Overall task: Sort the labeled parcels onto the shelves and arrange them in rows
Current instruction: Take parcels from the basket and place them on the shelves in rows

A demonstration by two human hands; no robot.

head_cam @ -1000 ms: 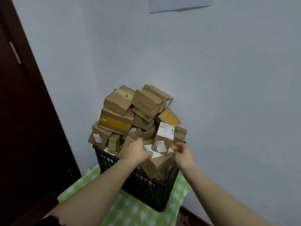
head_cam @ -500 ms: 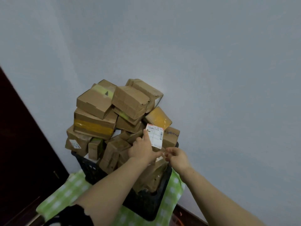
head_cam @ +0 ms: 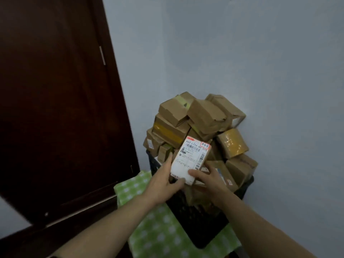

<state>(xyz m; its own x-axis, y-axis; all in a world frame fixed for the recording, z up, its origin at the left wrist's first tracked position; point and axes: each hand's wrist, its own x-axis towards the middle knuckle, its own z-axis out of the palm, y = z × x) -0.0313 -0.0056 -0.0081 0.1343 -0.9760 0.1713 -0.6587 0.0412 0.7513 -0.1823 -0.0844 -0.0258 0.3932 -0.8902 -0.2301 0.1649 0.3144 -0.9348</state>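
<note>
A small cardboard parcel (head_cam: 189, 157) with a white shipping label facing me, marked 3-1-5 by hand in its top right corner, is lifted just above the pile. My left hand (head_cam: 163, 181) grips its left side and lower edge. My right hand (head_cam: 206, 180) holds its lower right corner, thumb on the label. Behind it a heap of brown parcels (head_cam: 201, 118) fills a black plastic crate (head_cam: 201, 226). No shelves are in view.
The crate stands on a surface covered with a green checked cloth (head_cam: 160, 233), pushed into the corner against a pale blue wall (head_cam: 242, 62). A dark brown wooden door (head_cam: 55, 94) fills the left side.
Both hands have lifted the labeled parcel out of the pile and turned its label toward me. My view has swung, bringing the door back into sight.
</note>
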